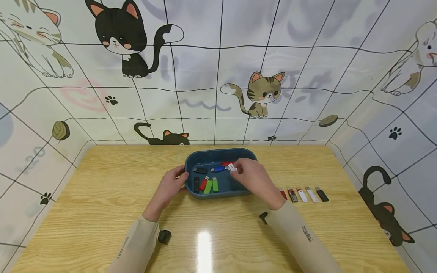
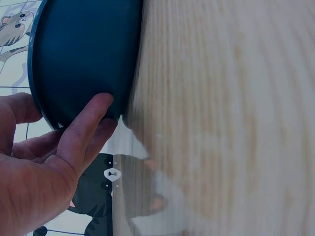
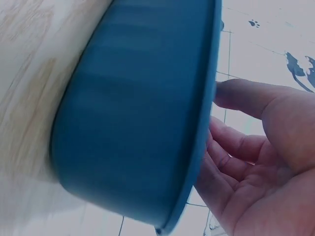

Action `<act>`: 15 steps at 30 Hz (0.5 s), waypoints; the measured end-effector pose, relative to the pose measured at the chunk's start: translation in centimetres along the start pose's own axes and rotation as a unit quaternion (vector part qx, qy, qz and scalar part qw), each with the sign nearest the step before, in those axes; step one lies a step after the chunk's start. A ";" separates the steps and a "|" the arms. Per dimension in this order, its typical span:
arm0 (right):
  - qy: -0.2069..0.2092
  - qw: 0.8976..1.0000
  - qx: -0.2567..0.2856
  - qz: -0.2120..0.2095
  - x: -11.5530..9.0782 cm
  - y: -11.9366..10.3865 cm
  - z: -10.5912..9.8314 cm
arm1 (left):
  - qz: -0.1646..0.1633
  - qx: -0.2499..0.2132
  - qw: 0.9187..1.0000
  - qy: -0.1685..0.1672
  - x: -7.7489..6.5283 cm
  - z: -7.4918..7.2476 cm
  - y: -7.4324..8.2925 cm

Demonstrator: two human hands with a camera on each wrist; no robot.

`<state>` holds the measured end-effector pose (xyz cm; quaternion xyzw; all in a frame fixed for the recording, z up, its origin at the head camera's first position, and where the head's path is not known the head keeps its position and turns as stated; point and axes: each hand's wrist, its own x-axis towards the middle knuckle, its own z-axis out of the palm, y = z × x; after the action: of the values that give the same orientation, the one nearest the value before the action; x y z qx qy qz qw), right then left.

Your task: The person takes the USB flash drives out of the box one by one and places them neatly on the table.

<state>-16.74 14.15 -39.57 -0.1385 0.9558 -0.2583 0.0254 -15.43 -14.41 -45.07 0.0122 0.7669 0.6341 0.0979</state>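
Observation:
A dark blue plastic bin (image 1: 218, 195) sits on the table with several USB sticks inside: black, red, blue and green ones. My left hand (image 1: 172, 181) holds the bin's left end; in the left wrist view its thumb and fingers lie on both sides of the rim. Over the bin's right half, my right hand (image 1: 254, 176) pinches a white USB stick (image 1: 232, 167) between thumb and fingers. The bin wall (image 3: 133, 108) hides those fingertips in the right wrist view. Beside the white stick lie a blue USB stick (image 1: 217, 169) and a red USB stick (image 1: 226, 163).
Right of the bin, several USB sticks lie in a row, among them a white USB stick (image 1: 312, 194) and a black USB stick (image 1: 322, 194). The right forearm partly covers the row's left end. A cat-patterned wall (image 1: 205, 106) stands behind the wooden table (image 1: 129, 170).

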 end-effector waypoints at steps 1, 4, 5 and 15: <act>0.001 1.000 0.001 0.001 -0.1 0.1 -0.2 | 0.000 0.000 1.000 0.000 0.0 0.0 0.0; 0.002 1.000 0.014 0.012 -0.7 0.3 -0.8 | 0.000 -0.001 1.000 -0.002 0.0 0.0 0.0; 0.002 1.000 0.018 0.017 -0.8 0.4 -1.0 | 0.000 -0.001 1.000 -0.002 0.0 0.0 0.0; 0.029 0.999 0.018 0.025 -2.4 1.8 -2.8 | -0.004 0.013 1.000 0.002 0.0 0.0 0.1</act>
<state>-15.27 17.66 -38.11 -0.1071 0.9545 -0.2781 0.0069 -15.43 -14.42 -44.98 0.0095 0.7750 0.6241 0.0986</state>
